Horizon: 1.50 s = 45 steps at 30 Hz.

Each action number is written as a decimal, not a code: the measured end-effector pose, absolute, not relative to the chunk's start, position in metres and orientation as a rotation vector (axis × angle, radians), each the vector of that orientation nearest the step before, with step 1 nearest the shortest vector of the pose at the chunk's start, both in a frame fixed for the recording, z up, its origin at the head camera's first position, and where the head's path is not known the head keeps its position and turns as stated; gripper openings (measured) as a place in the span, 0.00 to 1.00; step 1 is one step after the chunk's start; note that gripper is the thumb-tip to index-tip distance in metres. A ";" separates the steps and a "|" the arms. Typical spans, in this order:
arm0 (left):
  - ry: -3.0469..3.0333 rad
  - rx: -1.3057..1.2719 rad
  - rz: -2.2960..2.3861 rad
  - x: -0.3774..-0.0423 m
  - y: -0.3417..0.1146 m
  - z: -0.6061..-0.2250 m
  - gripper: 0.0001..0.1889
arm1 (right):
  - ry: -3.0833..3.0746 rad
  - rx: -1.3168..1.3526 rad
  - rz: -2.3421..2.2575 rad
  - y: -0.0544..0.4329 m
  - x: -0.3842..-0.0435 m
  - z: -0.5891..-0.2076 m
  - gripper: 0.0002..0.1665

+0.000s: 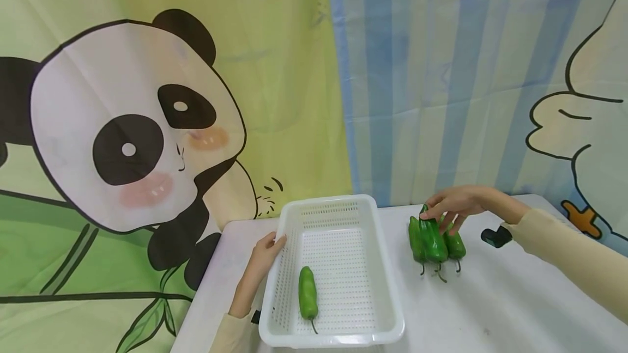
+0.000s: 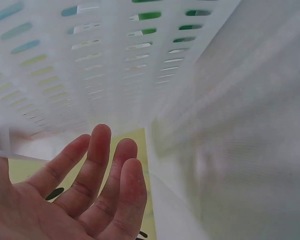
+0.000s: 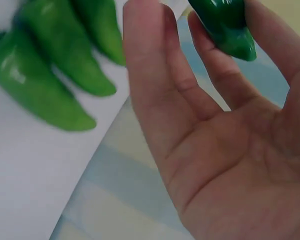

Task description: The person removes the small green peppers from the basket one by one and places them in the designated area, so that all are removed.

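My left hand (image 1: pixel 265 255) grips the left rim of a white perforated plastic basket (image 1: pixel 385 282), thumb over the edge and the other fingers outside, below the rim. One light green pepper (image 1: pixel 307 293) lies inside, its stem toward me. To the right of the basket, my right hand (image 1: pixel 456 206) pinches a glossy dark green pepper (image 1: pixel 434 243) by its tip, between thumb and fingers, with the stem end hanging down. That same dark pepper (image 3: pixel 227 27) shows at the fingertips in the right wrist view. Lighter green peppers (image 3: pixel 45 85) lie close beside it on the table.
The white table (image 1: pixel 471 309) carries the basket and the pepper group. A patterned curtain (image 1: pixel 294 97) with a panda and blue stripes hangs right behind the table's far edge. A dark strap piece (image 1: pixel 496 237) sticks out at the right wrist.
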State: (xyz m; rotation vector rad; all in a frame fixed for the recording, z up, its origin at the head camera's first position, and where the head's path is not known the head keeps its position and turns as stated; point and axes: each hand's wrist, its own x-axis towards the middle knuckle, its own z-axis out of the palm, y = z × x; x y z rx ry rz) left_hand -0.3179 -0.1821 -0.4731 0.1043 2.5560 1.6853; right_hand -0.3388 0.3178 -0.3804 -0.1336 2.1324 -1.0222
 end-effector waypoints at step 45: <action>2.586 0.068 1.709 -0.335 -0.187 -0.502 0.26 | 2.567 0.163 -0.724 0.399 -0.358 -0.467 0.24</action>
